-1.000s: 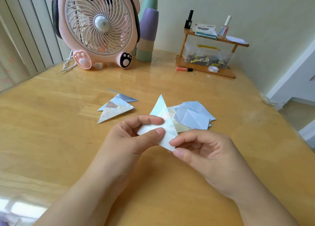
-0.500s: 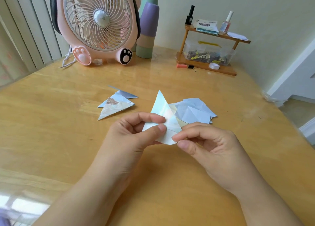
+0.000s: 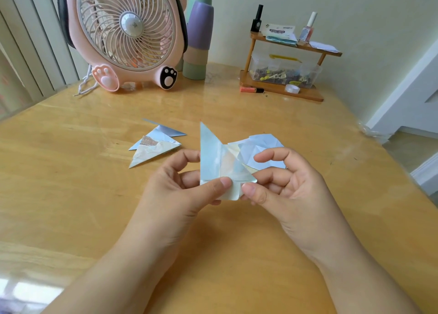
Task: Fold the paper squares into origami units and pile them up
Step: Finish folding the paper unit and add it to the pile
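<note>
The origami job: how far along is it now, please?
Done: a few folded triangle units lie piled on the table, left of the hands. In hand: one partly folded paper, pinched at its lower edge by the left hand and the right hand. Left: a heap of loose squares behind the right hand.

Two hands (image 3: pixel 189 190), one held paper (image 3: pixel 218 164), two paper piles (image 3: pixel 154 148).
</note>
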Demonstrator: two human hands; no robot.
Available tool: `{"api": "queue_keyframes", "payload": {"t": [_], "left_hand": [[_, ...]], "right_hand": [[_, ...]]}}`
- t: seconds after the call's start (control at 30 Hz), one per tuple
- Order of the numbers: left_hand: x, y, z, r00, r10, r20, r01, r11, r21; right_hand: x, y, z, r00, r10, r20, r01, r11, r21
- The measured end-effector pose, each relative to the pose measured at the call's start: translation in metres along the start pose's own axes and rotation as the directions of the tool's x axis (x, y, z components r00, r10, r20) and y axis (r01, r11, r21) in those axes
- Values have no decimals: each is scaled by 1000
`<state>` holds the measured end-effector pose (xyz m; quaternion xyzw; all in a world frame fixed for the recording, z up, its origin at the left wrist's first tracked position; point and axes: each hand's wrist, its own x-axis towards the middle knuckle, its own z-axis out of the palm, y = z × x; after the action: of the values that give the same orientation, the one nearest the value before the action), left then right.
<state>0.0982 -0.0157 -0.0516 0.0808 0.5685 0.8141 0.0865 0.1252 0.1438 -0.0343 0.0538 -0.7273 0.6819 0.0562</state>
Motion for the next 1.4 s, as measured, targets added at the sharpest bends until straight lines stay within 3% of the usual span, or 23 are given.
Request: {"api": "queue_keyframes", "payload": {"t": [0.2,0.67,1.0,1.4], "left_hand": [[-1,1,2,996,-20,88,22,1000,-16],[-2,-1,1,979,-151,136,148,989,29],[-2,-1,0,991,-86,100,82,995,48],[-2,-1,0,985,-114,128,113,993,19]], "right_hand": [[0,-2,-1,999,41,3,-41,998,43],[-3,-3,-3,996,84,21,-81,992,-99],[-4,-4,-4,982,150,114,-141,987,-83],[-3,-4,-5,986,137,93,-127,986,-104]]}}
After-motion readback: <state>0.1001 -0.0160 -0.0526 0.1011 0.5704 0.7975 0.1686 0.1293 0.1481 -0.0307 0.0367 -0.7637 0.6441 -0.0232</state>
